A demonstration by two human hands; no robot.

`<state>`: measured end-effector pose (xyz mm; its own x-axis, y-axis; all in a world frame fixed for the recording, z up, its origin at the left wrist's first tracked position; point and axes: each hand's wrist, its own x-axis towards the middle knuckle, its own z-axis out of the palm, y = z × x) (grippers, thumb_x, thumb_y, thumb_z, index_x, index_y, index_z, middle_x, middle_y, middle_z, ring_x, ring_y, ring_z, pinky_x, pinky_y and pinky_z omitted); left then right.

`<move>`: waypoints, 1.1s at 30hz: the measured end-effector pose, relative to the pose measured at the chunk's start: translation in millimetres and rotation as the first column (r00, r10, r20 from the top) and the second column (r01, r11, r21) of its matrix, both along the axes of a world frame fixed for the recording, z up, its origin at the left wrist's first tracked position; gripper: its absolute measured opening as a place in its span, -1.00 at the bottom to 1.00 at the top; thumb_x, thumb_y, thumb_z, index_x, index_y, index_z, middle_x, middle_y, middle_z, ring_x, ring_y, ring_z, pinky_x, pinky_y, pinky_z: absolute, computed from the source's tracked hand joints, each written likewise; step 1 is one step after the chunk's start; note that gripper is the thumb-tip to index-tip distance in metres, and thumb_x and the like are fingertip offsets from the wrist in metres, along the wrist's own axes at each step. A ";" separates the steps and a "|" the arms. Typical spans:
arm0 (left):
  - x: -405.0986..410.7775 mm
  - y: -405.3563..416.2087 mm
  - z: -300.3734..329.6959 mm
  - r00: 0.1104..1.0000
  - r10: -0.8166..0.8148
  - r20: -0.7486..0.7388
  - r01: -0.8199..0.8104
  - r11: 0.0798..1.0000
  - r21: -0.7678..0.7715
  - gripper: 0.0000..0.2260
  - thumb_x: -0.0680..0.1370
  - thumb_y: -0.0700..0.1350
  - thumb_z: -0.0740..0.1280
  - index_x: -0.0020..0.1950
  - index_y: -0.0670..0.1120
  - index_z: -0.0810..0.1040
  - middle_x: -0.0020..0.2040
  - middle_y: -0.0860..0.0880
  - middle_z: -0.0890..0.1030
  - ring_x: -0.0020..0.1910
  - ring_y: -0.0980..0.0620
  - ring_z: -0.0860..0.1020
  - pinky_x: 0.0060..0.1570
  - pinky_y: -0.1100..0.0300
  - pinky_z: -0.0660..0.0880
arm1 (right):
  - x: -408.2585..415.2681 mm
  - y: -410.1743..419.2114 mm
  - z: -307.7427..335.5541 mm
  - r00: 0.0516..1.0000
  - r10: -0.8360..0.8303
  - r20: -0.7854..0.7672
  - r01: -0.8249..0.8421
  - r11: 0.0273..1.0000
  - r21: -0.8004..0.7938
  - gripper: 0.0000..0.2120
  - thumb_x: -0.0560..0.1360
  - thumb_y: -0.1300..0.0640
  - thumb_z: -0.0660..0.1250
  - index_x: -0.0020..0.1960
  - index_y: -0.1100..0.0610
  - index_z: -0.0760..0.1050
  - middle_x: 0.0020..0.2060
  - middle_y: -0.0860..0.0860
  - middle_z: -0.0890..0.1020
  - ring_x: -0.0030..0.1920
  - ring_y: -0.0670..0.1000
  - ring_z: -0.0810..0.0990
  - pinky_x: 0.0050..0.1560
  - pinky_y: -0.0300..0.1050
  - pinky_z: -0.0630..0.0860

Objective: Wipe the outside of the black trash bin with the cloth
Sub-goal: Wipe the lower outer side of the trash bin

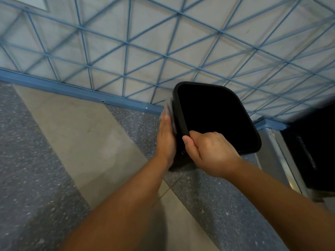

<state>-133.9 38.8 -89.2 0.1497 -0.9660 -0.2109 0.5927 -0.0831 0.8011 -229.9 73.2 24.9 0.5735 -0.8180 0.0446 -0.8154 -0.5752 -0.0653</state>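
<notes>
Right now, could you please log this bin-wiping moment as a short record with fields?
bin: black trash bin, open top facing the camera, beside the wall
cloth: grey cloth, flat against the bin's left outer side
left hand: left hand, fingers straight, pressing the cloth to the bin
right hand: right hand, curled over the near rim
floor: speckled floor with pale stripes

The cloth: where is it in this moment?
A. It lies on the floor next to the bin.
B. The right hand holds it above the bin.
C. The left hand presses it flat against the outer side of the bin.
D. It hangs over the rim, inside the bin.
C: the left hand, fingers straight, presses the grey cloth against the outer wall of the black trash bin, while the right hand grips the rim.
</notes>
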 end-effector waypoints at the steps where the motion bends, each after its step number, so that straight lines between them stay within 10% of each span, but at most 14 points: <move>1: 1.7 -1.0 4.7 1.000 -0.007 0.017 0.007 1.000 0.021 -0.28 0.52 0.38 0.16 0.57 -0.01 0.43 0.52 -0.06 0.51 0.52 0.00 0.45 0.59 -0.08 0.31 | 0.1 -0.4 -0.1 1.000 0.003 0.000 -0.003 1.000 -0.005 -0.61 0.57 -0.15 -0.13 -0.28 0.02 0.25 -0.50 0.03 0.47 -0.47 0.15 0.50 -0.41 -0.10 0.25; 7: -1.0 -2.2 -3.9 0.998 0.010 0.064 -0.008 0.999 -0.041 -0.10 0.40 0.59 0.24 0.59 0.07 0.39 0.57 -0.01 0.45 0.58 0.01 0.37 0.62 -0.12 0.22 | -0.2 0.2 0.7 1.000 -0.009 -0.001 0.009 1.000 0.014 -0.58 0.56 -0.18 -0.16 -0.27 0.02 0.29 -0.46 0.04 0.51 -0.45 0.13 0.52 -0.41 -0.06 0.35; 33: 4.7 -7.8 13.5 0.998 0.048 0.050 -0.047 0.999 -0.026 -0.29 0.54 0.44 0.23 0.56 0.05 0.43 0.54 0.00 0.48 0.54 0.02 0.42 0.59 -0.11 0.30 | 1.7 -2.8 0.1 1.000 -0.015 0.001 0.015 1.000 0.002 -0.62 0.55 -0.17 -0.12 -0.29 0.00 0.25 -0.49 -0.06 0.38 -0.48 0.09 0.46 -0.39 -0.12 0.24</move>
